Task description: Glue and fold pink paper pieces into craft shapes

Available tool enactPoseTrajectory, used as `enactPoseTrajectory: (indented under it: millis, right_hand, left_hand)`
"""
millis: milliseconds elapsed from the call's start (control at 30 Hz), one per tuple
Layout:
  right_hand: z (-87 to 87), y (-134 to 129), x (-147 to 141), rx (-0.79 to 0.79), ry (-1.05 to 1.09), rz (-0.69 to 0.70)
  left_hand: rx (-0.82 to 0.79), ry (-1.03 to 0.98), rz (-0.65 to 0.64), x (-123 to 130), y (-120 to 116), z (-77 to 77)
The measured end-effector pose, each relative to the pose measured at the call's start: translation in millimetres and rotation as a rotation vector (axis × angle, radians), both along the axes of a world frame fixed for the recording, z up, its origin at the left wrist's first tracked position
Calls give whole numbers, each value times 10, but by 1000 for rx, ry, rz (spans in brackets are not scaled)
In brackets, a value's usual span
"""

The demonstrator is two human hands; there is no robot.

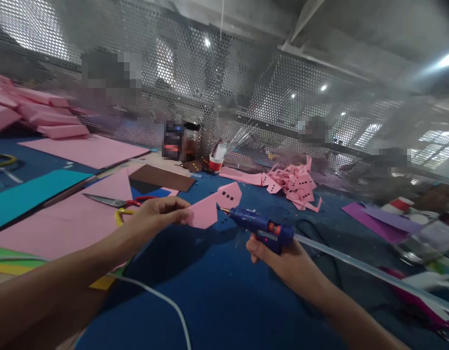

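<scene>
Between the thumb and fingers of my left hand (168, 212) is a folded pink paper cutout (204, 212), its far flap marked with a row of small black squares. My right hand (283, 260) grips a blue hot glue gun (257, 222) by its handle. The gun's nozzle points left and is at the cutout's edge; whether it touches cannot be made out. A long clear glue stick (355, 262) sticks out of the gun's back. Red-and-yellow-handled scissors (111, 200) lie on pink paper just left of my left hand.
A heap of pink cutouts (293, 182) lies beyond the glue gun. A red-and-white cup (216, 162) and a jar (191, 141) stand at the back. Pink sheets (82, 149) and a teal sheet (35, 194) cover the left. A white cord (166, 299) crosses the front.
</scene>
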State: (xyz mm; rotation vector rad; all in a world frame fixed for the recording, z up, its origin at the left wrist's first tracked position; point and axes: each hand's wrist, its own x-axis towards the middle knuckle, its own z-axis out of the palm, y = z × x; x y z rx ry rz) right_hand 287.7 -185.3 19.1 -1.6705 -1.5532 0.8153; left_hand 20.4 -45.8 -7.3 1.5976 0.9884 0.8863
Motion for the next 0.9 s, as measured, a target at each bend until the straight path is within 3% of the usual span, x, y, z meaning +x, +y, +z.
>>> enactPoseTrajectory:
  millis: [167, 533, 900]
  right_hand:
    - [-100, -3, -155, -27, -10, -51]
    - [-154, -3, -188, 86, 38, 155]
    - [-126, 12, -277, 197, -83, 105]
  left_hand:
    - [29, 1, -78, 9, -3, -45]
    - [48, -38, -147, 37, -1, -130]
    - [82, -21, -175, 33, 6, -156]
